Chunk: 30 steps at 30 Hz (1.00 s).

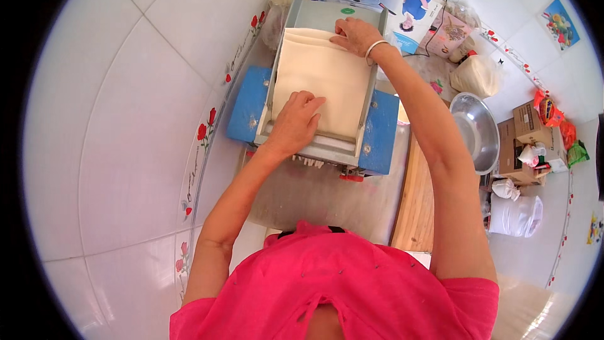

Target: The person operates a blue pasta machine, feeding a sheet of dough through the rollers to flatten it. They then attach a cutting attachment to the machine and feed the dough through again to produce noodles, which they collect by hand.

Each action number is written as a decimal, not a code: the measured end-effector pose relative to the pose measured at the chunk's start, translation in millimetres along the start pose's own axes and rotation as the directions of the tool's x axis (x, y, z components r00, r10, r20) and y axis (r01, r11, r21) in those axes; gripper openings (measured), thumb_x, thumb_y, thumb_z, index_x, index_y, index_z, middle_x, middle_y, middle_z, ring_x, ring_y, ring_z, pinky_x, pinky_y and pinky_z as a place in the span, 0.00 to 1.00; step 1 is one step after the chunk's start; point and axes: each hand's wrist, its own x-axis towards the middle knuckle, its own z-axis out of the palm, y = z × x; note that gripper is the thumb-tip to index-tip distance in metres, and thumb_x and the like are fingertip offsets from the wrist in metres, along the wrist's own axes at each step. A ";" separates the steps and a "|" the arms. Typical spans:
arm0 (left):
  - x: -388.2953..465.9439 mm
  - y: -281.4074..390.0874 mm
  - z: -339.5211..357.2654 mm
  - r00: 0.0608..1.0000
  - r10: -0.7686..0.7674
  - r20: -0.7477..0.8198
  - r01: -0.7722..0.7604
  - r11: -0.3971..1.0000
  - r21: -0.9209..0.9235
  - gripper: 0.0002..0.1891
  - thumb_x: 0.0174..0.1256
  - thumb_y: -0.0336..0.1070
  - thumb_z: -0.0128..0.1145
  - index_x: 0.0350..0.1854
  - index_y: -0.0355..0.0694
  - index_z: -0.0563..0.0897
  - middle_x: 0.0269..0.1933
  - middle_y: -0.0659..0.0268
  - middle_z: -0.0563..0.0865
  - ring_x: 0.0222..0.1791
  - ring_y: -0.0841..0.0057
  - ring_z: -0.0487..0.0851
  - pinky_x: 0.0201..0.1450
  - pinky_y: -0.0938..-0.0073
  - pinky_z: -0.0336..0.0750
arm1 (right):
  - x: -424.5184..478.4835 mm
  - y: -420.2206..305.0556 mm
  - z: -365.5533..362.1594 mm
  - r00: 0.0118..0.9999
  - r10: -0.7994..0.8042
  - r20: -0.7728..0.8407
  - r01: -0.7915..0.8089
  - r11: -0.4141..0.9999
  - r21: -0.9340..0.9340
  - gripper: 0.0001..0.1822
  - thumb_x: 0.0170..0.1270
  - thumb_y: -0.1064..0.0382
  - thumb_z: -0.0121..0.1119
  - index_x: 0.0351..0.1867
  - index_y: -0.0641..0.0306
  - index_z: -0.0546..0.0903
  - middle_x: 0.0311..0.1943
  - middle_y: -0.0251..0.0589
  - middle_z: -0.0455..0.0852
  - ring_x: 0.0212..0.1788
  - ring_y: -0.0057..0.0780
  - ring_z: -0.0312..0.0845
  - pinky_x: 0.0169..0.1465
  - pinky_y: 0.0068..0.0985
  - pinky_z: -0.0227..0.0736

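Note:
A wide dough sheet (325,78) lies on the feed tray of a blue and grey noodle machine (245,104), its far end layered in folds. My left hand (298,120) rests on the lower part of the sheet, close to the rollers (335,142), fingers loosely bent. At the upper right of the tray, my right hand (356,37) touches the folded far end; its fingertips are curled, and whether they pinch the dough I cannot tell. Short pale noodle strands (309,162) hang under the machine's front edge.
A wooden board (415,198) lies right of the machine, beside a steel bowl (474,132). Cardboard boxes (514,146) and a white plastic bag (514,215) stand farther right. A printed pan box (377,0) is behind, with a black power cord (443,14). A tiled wall (141,104) rises at left.

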 end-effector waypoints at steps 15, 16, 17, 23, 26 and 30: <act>13.0 -8.7 3.8 0.999 0.002 0.052 -0.005 0.998 0.066 0.15 0.55 0.24 0.54 0.47 0.38 0.76 0.42 0.56 0.73 0.45 0.59 0.72 0.49 0.64 0.68 | 29.7 19.8 -16.0 0.981 -0.127 -0.144 0.126 0.992 -0.014 0.18 0.65 0.45 0.49 0.34 0.56 0.78 0.34 0.45 0.83 0.40 0.47 0.78 0.41 0.41 0.72; 14.5 -9.4 3.6 0.999 0.013 0.045 -0.016 0.998 0.065 0.15 0.55 0.24 0.54 0.47 0.38 0.76 0.42 0.56 0.73 0.45 0.59 0.72 0.49 0.64 0.68 | 37.4 28.2 -23.7 0.974 -0.109 -0.199 0.105 0.994 -0.028 0.18 0.65 0.45 0.49 0.34 0.56 0.78 0.34 0.44 0.83 0.40 0.47 0.78 0.41 0.41 0.73; 16.0 -10.0 3.3 0.999 0.026 0.039 -0.028 0.997 0.065 0.15 0.55 0.24 0.54 0.47 0.38 0.76 0.42 0.56 0.73 0.45 0.59 0.72 0.49 0.64 0.68 | 43.8 36.1 -30.9 0.963 -0.091 -0.254 0.083 0.996 -0.041 0.17 0.65 0.45 0.49 0.33 0.56 0.78 0.34 0.44 0.84 0.40 0.47 0.78 0.41 0.41 0.73; 23.8 -8.9 -3.9 0.999 0.044 -0.003 -0.043 0.996 0.077 0.16 0.54 0.24 0.54 0.47 0.37 0.75 0.41 0.55 0.73 0.45 0.59 0.72 0.49 0.64 0.68 | 59.3 30.9 -72.0 0.893 -0.189 -0.408 0.049 0.943 -0.328 0.15 0.65 0.47 0.50 0.35 0.55 0.77 0.33 0.41 0.81 0.38 0.44 0.78 0.37 0.37 0.72; 27.0 -14.0 -2.9 0.999 0.053 -0.004 -0.052 0.992 0.112 0.17 0.54 0.24 0.55 0.48 0.37 0.74 0.41 0.55 0.73 0.44 0.59 0.72 0.48 0.63 0.68 | 51.8 18.9 -67.0 0.886 -0.227 -0.403 0.091 0.940 -0.329 0.12 0.65 0.49 0.51 0.35 0.53 0.77 0.33 0.39 0.80 0.35 0.41 0.79 0.35 0.36 0.73; 34.0 -15.5 2.6 0.998 0.057 0.006 -0.057 0.994 0.088 0.18 0.54 0.24 0.55 0.49 0.37 0.74 0.40 0.56 0.72 0.44 0.58 0.72 0.48 0.63 0.68 | 40.6 21.1 -60.9 0.845 -0.374 -0.382 0.242 0.905 -0.350 0.11 0.63 0.51 0.54 0.36 0.53 0.77 0.33 0.37 0.79 0.34 0.41 0.79 0.33 0.37 0.73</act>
